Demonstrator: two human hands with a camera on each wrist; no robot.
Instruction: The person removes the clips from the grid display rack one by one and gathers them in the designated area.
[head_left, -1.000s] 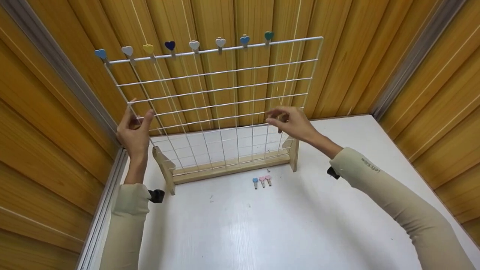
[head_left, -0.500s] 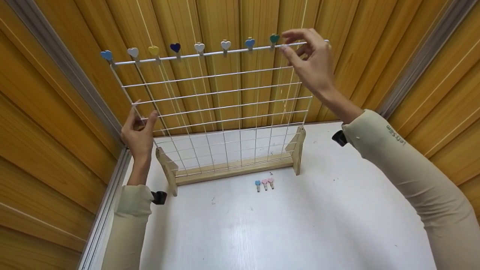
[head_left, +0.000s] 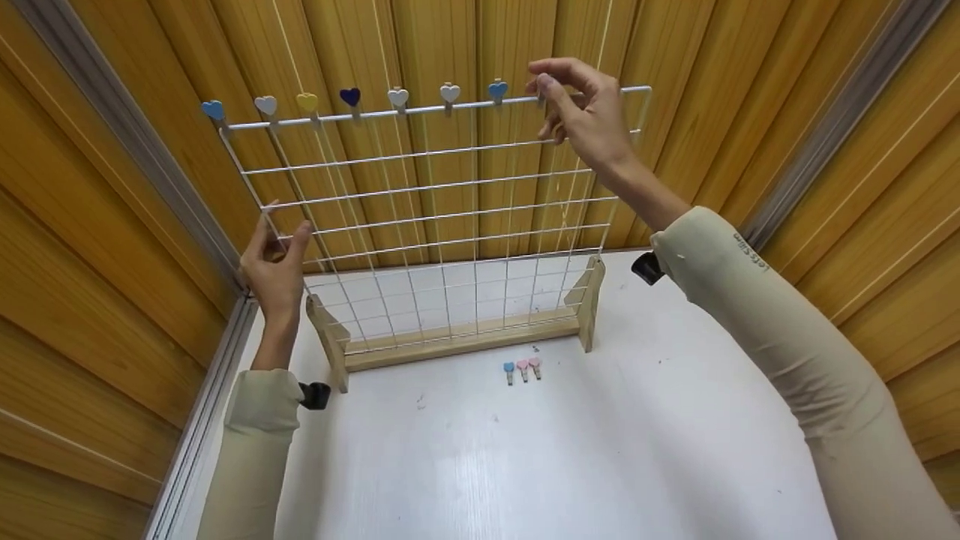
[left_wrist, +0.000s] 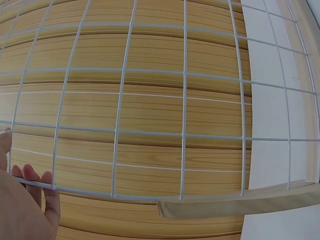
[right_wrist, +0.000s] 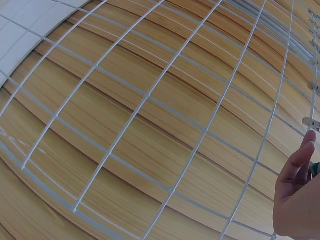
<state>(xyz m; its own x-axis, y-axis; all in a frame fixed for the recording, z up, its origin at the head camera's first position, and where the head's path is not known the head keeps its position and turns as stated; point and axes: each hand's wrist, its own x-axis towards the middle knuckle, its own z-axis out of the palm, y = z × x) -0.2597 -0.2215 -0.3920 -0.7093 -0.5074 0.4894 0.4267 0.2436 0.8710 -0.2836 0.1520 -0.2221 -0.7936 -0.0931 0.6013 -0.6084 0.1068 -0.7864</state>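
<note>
A white wire grid panel stands upright in a wooden stand. At its left edge my left hand grips the wire, with fingertips curled over it in the left wrist view. My right hand is at the right part of the top bar and pinches a clothespin with a green heart. That heart is mostly covered by the thumb and fingers. Along the same bar several heart clothespins are clipped, among them a light blue one, a white one and a dark blue one.
On the white table before the stand lie three loose heart clothespins, one blue and two pink. Behind the grid rises a wood-patterned wall, with further walls at both sides.
My right hand rose from the lower right of the grid to the top bar, then moved left onto the green heart clothespin. The left hand stays on the left edge.
</note>
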